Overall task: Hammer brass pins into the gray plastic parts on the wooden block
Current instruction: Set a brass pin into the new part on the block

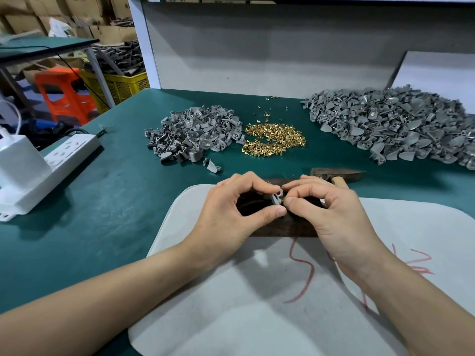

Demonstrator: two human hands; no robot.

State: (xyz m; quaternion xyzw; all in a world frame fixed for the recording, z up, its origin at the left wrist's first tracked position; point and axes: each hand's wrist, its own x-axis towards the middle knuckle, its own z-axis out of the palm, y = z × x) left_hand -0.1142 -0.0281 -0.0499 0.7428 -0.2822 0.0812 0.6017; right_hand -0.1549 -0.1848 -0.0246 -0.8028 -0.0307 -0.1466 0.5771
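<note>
Pretty sure this is the pin-loading step, no hammering yet. The left hand (231,214) has its thumb and index fingers (272,213) pinching one gray plastic part (277,196), holding it just above the wooden block (282,228). The right hand (334,222) meets it fingertip to fingertip, pinching what looks like a brass pin (282,201) against the part. It's tiny, so I can't tell how far in it sits. The hammer (339,173) lies untouched just behind the right hand.

My guess for the next move: get the pin started straight, set the part down on the block, let go with the right hand and reach back for the hammer while the left steadies the part. Light taps, since those fingers are close.

The surface is a green tabletop (115,214). From left, there's a white power strip (64,155) with a charger (20,160) plugged in, a small pile of gray parts (195,132), a heap of loose pins (273,140), then a much bigger gray pile (390,127). A white mat (257,317) with red scribbles lies under the block. A gray backboard (257,47) closes off the rear. Off to the left, it's a stockroom: an orange stool (64,93), a yellow crate (123,84), stacked cartons (110,32).
</note>
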